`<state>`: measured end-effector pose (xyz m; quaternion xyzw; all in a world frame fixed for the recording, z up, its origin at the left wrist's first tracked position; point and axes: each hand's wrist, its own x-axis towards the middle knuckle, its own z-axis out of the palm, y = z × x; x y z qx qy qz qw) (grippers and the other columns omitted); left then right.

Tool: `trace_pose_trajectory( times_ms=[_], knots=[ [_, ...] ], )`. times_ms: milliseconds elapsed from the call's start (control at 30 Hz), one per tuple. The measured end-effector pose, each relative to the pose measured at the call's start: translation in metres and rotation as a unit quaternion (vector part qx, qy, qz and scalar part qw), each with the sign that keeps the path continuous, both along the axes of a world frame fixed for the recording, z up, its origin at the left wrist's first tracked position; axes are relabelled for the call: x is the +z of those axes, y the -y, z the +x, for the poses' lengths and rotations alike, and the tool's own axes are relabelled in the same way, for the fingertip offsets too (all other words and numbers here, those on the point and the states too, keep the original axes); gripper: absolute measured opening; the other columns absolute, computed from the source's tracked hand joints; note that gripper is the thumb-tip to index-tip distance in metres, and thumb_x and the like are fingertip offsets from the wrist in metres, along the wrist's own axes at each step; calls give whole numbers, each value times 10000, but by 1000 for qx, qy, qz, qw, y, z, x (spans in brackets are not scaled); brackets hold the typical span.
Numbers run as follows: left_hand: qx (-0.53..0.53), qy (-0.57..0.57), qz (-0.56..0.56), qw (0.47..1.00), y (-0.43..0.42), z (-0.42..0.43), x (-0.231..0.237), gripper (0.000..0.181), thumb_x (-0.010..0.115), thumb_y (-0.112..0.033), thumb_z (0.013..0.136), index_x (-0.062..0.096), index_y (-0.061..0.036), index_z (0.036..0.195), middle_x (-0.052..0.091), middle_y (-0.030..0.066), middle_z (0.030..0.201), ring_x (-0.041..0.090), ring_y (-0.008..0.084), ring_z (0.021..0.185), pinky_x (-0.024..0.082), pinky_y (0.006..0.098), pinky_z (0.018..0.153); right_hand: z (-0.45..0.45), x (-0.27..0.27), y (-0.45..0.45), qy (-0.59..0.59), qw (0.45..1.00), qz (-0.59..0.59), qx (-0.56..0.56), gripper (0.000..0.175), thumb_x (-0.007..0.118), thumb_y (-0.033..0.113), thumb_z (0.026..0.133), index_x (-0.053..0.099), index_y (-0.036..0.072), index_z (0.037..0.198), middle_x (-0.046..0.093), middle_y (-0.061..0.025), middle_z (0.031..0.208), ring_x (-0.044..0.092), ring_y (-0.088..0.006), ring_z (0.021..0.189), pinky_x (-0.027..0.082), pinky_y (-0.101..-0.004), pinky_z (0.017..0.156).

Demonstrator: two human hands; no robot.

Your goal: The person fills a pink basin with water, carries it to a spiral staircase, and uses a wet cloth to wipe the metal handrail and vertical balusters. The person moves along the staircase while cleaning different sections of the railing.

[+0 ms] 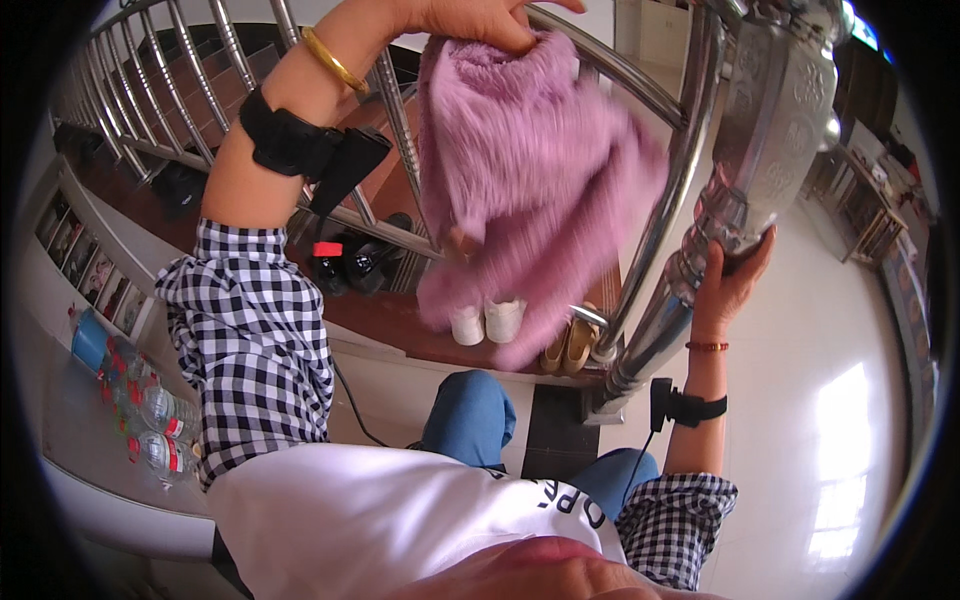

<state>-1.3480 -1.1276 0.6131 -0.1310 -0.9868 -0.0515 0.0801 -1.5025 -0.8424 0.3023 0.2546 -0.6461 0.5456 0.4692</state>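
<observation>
My left hand [487,21] is at the top of the view, gripping the upper edge of a fluffy pink cloth [525,150]. The cloth hangs down in front of the stair railing, its lower part blurred. On the right, my right hand [735,274] is wrapped around the narrow lower part of the thick metal newel post [772,112], thumb on the near side. Curved metal handrail [645,82] runs between the cloth and the post.
White shoes [486,322], tan shoes [568,345] and black shoes [367,259] stand on the brown steps. At the left are plastic bottles [165,420], a blue bucket [90,340] and a shoe rack [94,266]. A wooden stand [874,217] is at the far right.
</observation>
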Motion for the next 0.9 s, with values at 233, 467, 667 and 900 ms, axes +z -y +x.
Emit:
trace_pose_trajectory(
  times_ms=[233, 467, 667, 900],
  knots=[
    [-92, -82, 107, 987, 7, -15, -24, 218, 551, -96, 845, 675, 13, 987, 690, 52, 886, 601, 114, 761, 504, 278, 694, 3, 1, 0, 10, 1000, 8, -2, 806, 708, 205, 833, 240, 22, 1464, 331, -196, 1471, 324, -362, 1360, 290, -402, 1106],
    [-239, -169, 563, 773, 35, 13, -13, 191, 501, -108, 921, 648, -8, 991, 668, 81, 907, 637, 187, 850, 521, 311, 805, 3, 3, 0, 2, 1000, 20, -21, 814, 712, 202, 827, 239, 24, 1465, 329, -194, 1469, 324, -358, 1360, 293, -405, 1106],
    [-252, -227, 662, 668, 52, 0, -125, 212, 485, -129, 934, 640, -16, 1024, 663, 95, 951, 635, 206, 877, 515, 315, 821, 5, 2, 1, 10, 1000, 3, 5, 816, 708, 180, 830, 228, 21, 1472, 309, -195, 1480, 345, -350, 1351, 338, -398, 1081],
    [-91, -300, 454, 834, 54, -12, -182, 237, 465, -153, 950, 631, -26, 1062, 657, 111, 1001, 632, 228, 909, 508, 320, 839, 3, -1, -1, -2, 1000, 15, 10, 774, 676, 141, 850, 233, 23, 1473, 288, -200, 1490, 321, -355, 1362, 315, -419, 1096]
  ],
)
